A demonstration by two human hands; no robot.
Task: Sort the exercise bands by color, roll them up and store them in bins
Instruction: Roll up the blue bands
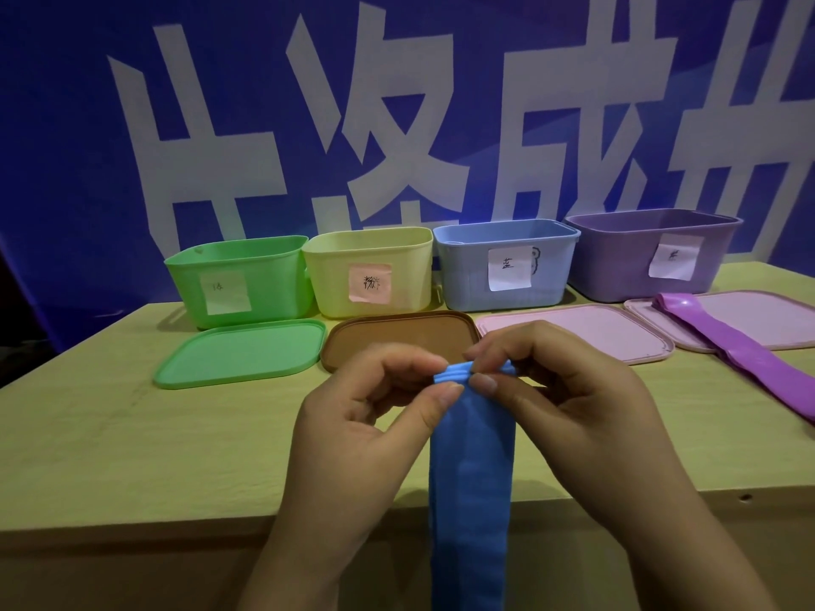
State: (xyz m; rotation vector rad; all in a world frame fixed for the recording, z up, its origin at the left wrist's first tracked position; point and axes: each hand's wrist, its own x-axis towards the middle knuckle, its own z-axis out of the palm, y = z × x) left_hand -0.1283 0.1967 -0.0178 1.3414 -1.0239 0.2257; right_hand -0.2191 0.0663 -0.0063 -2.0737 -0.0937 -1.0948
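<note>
- The blue backdrop (66, 125) bears large white Chinese characters, cut off; "成" is readable.
- The blue bin's (463, 275) white label (509, 267) reads "蓝".
- The other bins' labels are illegible.

Blue band (472, 469), purple band (749, 359); green (240, 280), yellow (368, 271), blue (507, 269), purple bins (652, 258).

Both hands at centre pinch the top end of a blue band (472, 469): left hand (353, 416) at 9 o'clock of the small rolled end, right hand (569, 403) at 3 o'clock. The band hangs down over the tabletop (110, 434) edge toward 6 o'clock. Green bin (238, 280), yellow bin (370, 271), blue bin (507, 266), purple bin (652, 253) line up at 12 o'clock. Purple band (741, 350) lies across a pink lid (749, 315) at 2 o'clock.
</note>
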